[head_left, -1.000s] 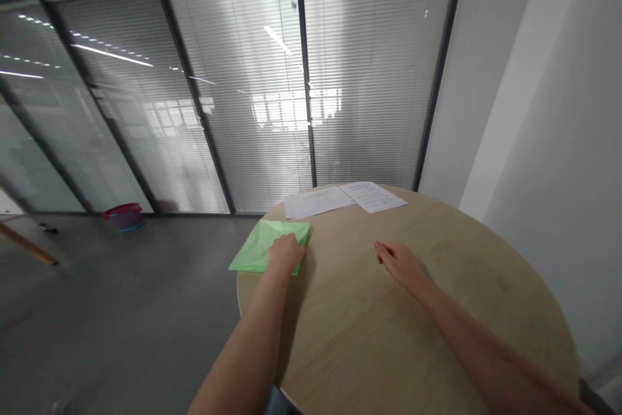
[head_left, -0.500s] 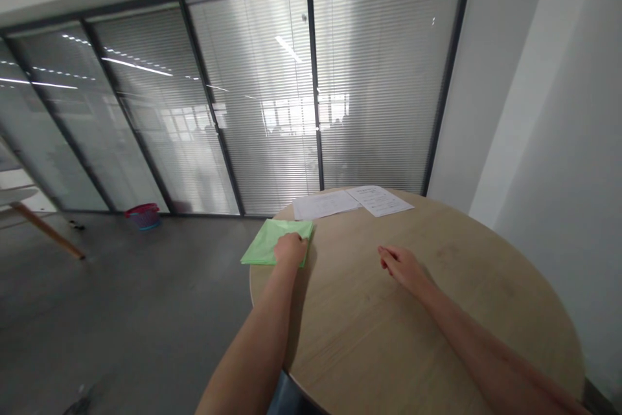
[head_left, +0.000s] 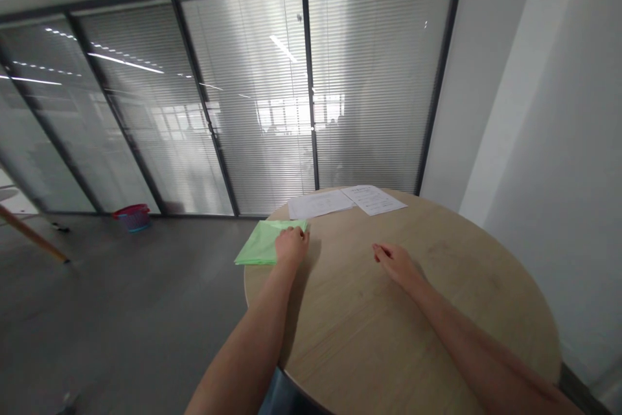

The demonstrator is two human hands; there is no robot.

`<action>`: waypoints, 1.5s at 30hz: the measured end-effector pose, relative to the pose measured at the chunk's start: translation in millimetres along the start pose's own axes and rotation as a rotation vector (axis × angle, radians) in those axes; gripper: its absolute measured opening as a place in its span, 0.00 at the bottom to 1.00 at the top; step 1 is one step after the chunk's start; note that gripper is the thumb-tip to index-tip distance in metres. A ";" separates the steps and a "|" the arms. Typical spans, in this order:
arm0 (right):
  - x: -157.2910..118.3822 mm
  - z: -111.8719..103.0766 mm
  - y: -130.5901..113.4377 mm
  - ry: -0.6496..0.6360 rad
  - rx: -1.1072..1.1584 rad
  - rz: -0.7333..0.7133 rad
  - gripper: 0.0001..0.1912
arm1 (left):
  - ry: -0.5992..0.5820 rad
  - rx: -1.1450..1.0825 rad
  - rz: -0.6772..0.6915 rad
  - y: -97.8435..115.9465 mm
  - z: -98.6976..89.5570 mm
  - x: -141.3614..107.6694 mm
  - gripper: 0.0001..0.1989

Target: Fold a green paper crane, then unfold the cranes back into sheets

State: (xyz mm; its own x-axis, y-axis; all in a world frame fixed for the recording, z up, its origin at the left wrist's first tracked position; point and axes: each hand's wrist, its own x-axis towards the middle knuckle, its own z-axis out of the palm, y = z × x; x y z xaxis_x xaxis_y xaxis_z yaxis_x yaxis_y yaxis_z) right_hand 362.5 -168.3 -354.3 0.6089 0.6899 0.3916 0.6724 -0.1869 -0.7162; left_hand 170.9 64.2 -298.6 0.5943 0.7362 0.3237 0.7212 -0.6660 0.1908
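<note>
A flat, light green folded piece [head_left: 257, 244], cloth or thin sheets, lies at the left edge of the round wooden table [head_left: 340, 311]. My left hand [head_left: 291, 246] is over its right side with the fingers curled in. Whether a bit of the green edge is between those fingers is hidden. To the right, my right hand [head_left: 396, 262] is just over the tabletop, its fingers curled together and nothing visible in them. Beyond both hands, a white sheet [head_left: 321, 204] and a printed sheet [head_left: 374, 199] overlap slightly near the far edge.
A glass partition with blinds [head_left: 265, 98] stands behind the table, and a white wall [head_left: 525, 143] is on the right. On the grey floor [head_left: 184, 298] at the left sits a red and blue basket [head_left: 133, 217]. A wooden table leg [head_left: 32, 234] shows at far left.
My left hand has shifted a little to the right over the green piece, now covering part of its right edge. My right hand stays about where it was. The view has turned slightly.
</note>
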 end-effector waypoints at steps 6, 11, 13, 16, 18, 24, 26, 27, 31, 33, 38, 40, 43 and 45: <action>5.6 5.2 16.1 -0.052 -0.366 -0.059 0.23 | -0.150 -0.070 0.467 49.8 25.1 -22.2 0.18; 6.4 15.4 12.1 -0.220 -0.690 0.084 0.30 | -0.233 -0.050 0.563 53.1 38.7 -25.8 0.26; 9.1 17.4 10.3 -0.281 -0.726 0.097 0.31 | -0.234 -0.036 0.548 54.6 38.1 -23.9 0.26; 16.4 17.5 11.6 -0.316 -0.733 0.092 0.31 | -0.208 -0.013 0.491 67.5 37.7 -22.8 0.23; 22.0 17.0 14.2 -0.297 -0.730 0.098 0.31 | -0.174 -0.001 0.432 80.1 39.9 -23.8 0.23; 27.8 15.3 19.5 -0.208 -0.752 0.155 0.31 | -0.123 -0.030 0.338 88.8 48.3 -22.9 0.20; 25.4 12.8 21.6 -0.241 -0.745 0.131 0.30 | -0.147 -0.050 0.370 80.6 48.1 -20.1 0.19; 24.0 11.2 22.9 -0.261 -0.740 0.119 0.30 | -0.160 -0.059 0.389 76.5 47.6 -18.7 0.18; 21.1 5.0 26.6 -0.321 -0.730 0.110 0.30 | -0.204 -0.083 0.437 67.3 45.0 -14.3 0.17; 21.4 3.0 26.7 -0.340 -0.729 0.110 0.31 | -0.218 -0.091 0.451 66.8 44.5 -13.1 0.17; 22.1 0.7 24.3 -0.354 -0.724 0.111 0.31 | -0.249 -0.105 0.477 65.8 44.2 -12.0 0.18; 21.7 0.3 23.9 -0.356 -0.724 0.114 0.31 | -0.260 -0.108 0.479 64.8 43.8 -11.8 0.19; 21.2 -0.1 24.2 -0.358 -0.724 0.124 0.31 | -0.273 -0.112 0.481 63.9 42.2 -11.8 0.20; 21.2 -0.2 24.5 -0.358 -0.723 0.127 0.31 | -0.281 -0.115 0.483 64.0 40.7 -12.0 0.21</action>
State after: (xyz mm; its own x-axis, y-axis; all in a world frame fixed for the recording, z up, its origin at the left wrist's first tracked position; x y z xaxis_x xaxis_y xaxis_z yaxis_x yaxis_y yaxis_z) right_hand 392.0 -158.4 -363.5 0.6095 0.7919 0.0364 0.7873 -0.5993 -0.1452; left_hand 224.4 17.6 -327.9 0.9301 0.3382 0.1434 0.3101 -0.9321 0.1873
